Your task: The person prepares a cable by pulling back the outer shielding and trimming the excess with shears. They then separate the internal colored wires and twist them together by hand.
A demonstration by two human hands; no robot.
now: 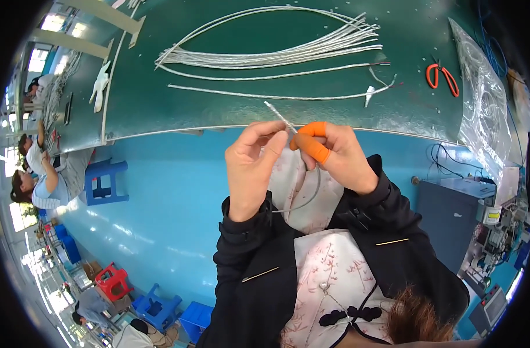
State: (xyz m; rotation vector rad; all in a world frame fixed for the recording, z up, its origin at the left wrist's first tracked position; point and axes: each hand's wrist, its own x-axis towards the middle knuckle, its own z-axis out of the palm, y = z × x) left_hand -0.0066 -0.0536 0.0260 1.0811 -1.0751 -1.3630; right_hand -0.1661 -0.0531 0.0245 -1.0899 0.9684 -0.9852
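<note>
Just in front of the table's near edge, I hold a thin cable (276, 112) between both hands. Its silvery braided end points up and to the left, and its grey length hangs in a loop below my fingers. My left hand (253, 159) pinches the cable between thumb and fingers. Orange finger covers (311, 145) are on the thumb and forefinger of my right hand (343, 155), which grips the cable close beside the left. Beyond my hands, a single cable (247, 93) lies on the green table, with a white tag (369, 96) near its right end.
A bundle of silvery cables (241, 58) lies across the green table (137, 93). To the right are orange-handled cutters (442, 78) and a clear plastic bag (482, 104). A white glove (100, 87) lies left. Blue stool (105, 181), grey cabinet (450, 214) and other people stand around.
</note>
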